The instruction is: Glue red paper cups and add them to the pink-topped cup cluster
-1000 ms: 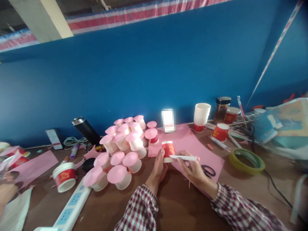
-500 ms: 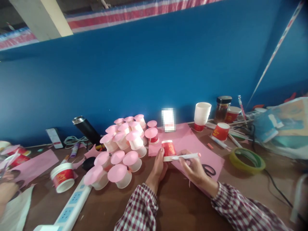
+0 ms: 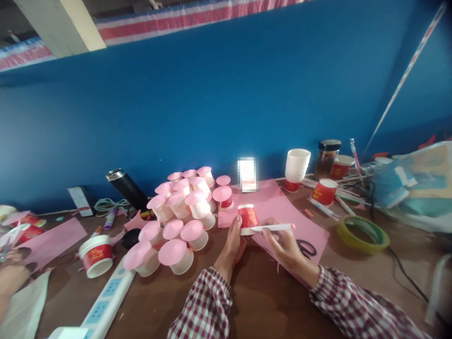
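My left hand (image 3: 233, 240) is closed around a red and white paper cup (image 3: 248, 216), held upside down above the table. A white marker (image 3: 278, 227) with a pinkish end sits in my right hand (image 3: 282, 245), pinched like a pen, its tip at the cup's lower rim. Under the cup lies a large pink paper sheet (image 3: 300, 219), with black-handled scissors (image 3: 306, 248) near my right wrist. To the left stands a group of white cups (image 3: 178, 259), several of them topped with pink paper discs (image 3: 173, 252).
A power strip (image 3: 109, 296) and a red-banded cup (image 3: 96, 256) are at left, beyond them another person's hand (image 3: 12, 273). A black flask (image 3: 127, 188) leans at the back. Stacked cups (image 3: 297, 167), a jar (image 3: 327, 160) and a yellow tape roll (image 3: 363, 234) are at right.
The marker tip has shifted slightly along the cup's rim. The red-banded cup at the left has moved a little to the right and tilted differently. My hands otherwise stay in place.
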A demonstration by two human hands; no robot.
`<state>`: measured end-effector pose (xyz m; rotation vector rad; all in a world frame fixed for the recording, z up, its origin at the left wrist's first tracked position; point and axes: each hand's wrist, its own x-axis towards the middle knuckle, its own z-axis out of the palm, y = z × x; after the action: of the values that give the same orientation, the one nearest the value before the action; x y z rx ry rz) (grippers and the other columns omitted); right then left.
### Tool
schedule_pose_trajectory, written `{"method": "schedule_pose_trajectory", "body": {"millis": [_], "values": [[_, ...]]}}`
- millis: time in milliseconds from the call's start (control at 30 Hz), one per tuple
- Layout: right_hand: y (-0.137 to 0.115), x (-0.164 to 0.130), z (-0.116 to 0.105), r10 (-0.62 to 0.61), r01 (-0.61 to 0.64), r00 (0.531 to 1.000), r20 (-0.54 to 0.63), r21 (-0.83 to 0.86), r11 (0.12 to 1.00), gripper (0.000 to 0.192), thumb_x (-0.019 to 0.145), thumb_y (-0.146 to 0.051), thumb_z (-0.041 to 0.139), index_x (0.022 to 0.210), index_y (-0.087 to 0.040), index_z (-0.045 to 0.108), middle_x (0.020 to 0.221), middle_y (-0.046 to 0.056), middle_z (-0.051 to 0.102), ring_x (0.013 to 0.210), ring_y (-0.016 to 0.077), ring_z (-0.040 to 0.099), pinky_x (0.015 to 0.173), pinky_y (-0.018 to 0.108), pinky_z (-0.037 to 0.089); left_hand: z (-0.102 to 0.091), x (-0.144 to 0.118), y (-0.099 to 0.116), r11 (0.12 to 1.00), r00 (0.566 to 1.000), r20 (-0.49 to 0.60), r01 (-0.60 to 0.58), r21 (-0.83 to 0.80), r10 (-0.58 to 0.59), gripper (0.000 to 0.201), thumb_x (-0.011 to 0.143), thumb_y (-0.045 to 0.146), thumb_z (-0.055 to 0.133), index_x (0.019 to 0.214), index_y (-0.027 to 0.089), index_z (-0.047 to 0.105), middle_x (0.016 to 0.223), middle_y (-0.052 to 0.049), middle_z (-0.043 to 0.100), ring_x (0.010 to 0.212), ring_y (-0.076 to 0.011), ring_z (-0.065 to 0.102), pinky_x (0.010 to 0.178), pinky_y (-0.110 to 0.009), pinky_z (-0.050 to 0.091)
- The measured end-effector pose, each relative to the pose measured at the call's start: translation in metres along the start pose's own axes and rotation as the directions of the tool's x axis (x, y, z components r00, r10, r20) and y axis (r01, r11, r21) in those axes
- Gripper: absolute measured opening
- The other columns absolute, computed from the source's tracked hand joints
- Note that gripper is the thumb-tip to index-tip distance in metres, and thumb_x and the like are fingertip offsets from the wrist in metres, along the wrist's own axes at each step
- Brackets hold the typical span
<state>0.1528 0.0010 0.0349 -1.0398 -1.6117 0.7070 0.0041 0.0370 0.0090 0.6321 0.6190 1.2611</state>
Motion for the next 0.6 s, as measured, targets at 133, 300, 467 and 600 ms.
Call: {"method": "schedule_pose_trajectory", "body": {"millis": [133,300,467,600], "values": [[-0.0026,0.0005,-0.0004,0.004,-0.004,1.000,0.010,-0.012,1.000,0.021,0.095,-0.030,0.047,0.086,-0.019,0.062,0.072,0.002,0.061,0.062,0.0148,0.053,0.057,0.026,0.042,0.0022,-0.0015,0.0014,1.000,1.000,0.005,0.000,-0.008,0.000,0.032,0.085,0.046,0.067,0.094,0.016,0.065,0.087,-0.003,0.063,0.079,-0.0153,0.059,0.079,-0.029,0.046],[-0.0022,0.0009,0.0009,-0.004,0.004,1.000,-0.008,0.033,0.999,0.021,0.095,-0.031,0.048,0.083,-0.019,0.060,0.073,0.001,0.061,0.063,0.0143,0.054,0.057,0.025,0.043,0.0052,-0.0029,0.0033,1.000,1.000,0.003,0.000,-0.007,0.000,0.032,0.084,0.045,0.068,0.095,0.015,0.065,0.093,-0.004,0.065,0.083,-0.0161,0.061,0.083,-0.031,0.047],[-0.0073,0.0015,-0.0005,-0.003,0.003,1.000,0.028,0.013,1.000,0.022,0.096,-0.031,0.046,0.085,-0.019,0.061,0.075,0.003,0.062,0.068,0.0161,0.057,0.060,0.026,0.045,0.0051,-0.0025,0.0029,1.000,1.000,-0.004,-0.003,-0.011,0.003,0.032,0.083,0.045,0.069,0.094,0.015,0.065,0.092,-0.005,0.066,0.086,-0.0185,0.062,0.086,-0.033,0.047],[-0.0092,0.0014,-0.0022,-0.016,0.015,0.999,0.039,0.016,1.000,0.023,0.095,-0.029,0.045,0.082,-0.019,0.061,0.076,0.003,0.062,0.068,0.0164,0.058,0.062,0.028,0.046,0.0036,-0.0020,0.0021,1.000,1.000,-0.009,-0.013,0.002,0.013,0.029,0.084,0.043,0.068,0.093,0.016,0.064,0.089,-0.004,0.066,0.087,-0.0191,0.063,0.086,-0.033,0.047]]}}
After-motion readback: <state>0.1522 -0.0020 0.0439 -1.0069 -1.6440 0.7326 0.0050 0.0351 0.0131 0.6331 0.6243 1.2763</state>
